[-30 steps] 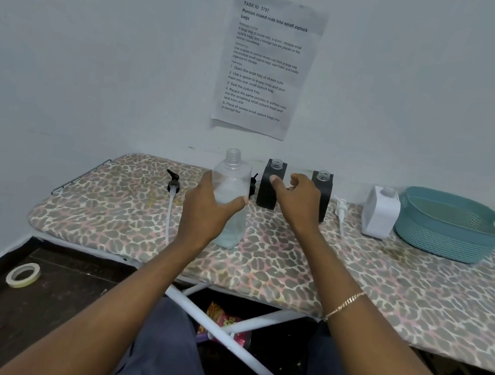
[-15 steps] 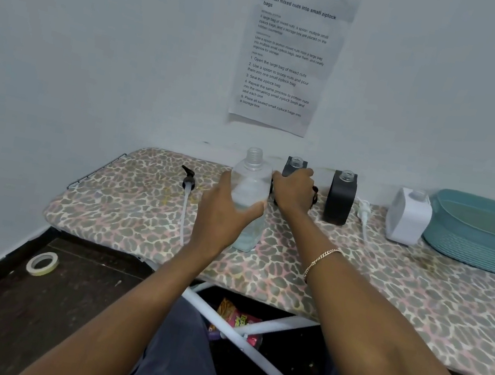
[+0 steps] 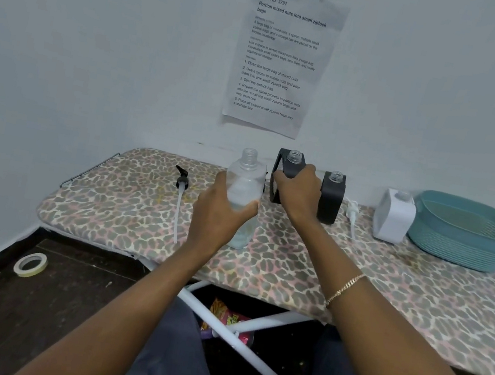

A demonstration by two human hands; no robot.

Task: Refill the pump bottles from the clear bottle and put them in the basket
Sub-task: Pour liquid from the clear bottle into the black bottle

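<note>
My left hand [image 3: 219, 212] grips the clear bottle [image 3: 245, 183], which stands uncapped on the patterned board [image 3: 125, 203] with a little liquid at its bottom. My right hand [image 3: 300, 189] holds the left black pump bottle [image 3: 287, 166], uncapped and tilted, seemingly raised off the board. A second black bottle [image 3: 331, 198] stands just right of it, also open. Farther right stands a white bottle [image 3: 393, 216] beside the teal basket [image 3: 468, 232]. A black pump head [image 3: 182, 183] with a long tube lies left of the clear bottle. A white pump head [image 3: 351, 213] lies between the black and white bottles.
The board stands against a white wall with a printed sheet [image 3: 280, 58] taped above it. White legs [image 3: 235, 332] cross under the board, with a snack bag [image 3: 228, 321] on the dark floor. A tape roll [image 3: 30, 264] lies on the floor at left.
My right hand has closed on the left black bottle and tipped it up. The left hand stays on the clear bottle. The camera has shifted left.
</note>
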